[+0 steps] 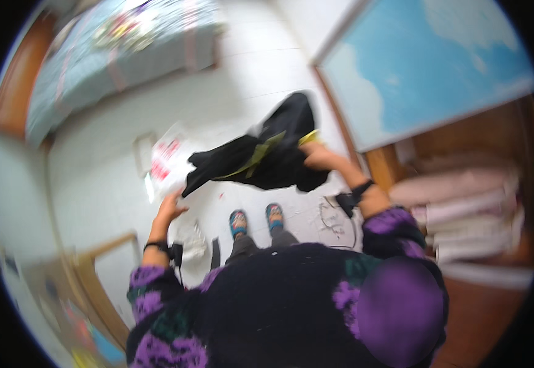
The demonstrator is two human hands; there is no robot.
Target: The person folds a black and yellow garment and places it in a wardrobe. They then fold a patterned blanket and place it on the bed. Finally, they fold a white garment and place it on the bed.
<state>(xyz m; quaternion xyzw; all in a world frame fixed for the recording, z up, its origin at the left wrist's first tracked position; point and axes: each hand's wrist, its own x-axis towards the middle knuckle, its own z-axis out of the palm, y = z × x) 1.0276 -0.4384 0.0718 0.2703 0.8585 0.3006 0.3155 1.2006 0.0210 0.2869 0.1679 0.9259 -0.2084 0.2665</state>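
Note:
A black garment (278, 158) with yellow-green trim is spread sideways in the air above the floor, blurred in parts. My right hand (320, 156) grips its right side, where a yellow edge shows by the fingers. The cloth narrows to the left, and one corner of it reaches the fingertips of my left hand (170, 207). The left thumb stands apart from the fingers; whether they pinch that corner cannot be made out. Both wrists wear black straps with small dark devices.
A white plastic bag (168, 158) with red print lies on the floor, near a clear crumpled bag (191, 239). Upper left stands a bed (124, 69). A blue-and-white panel (423, 69) is at right, above a shelf with folded textiles (474, 202). A cable (336, 221) lies near my feet.

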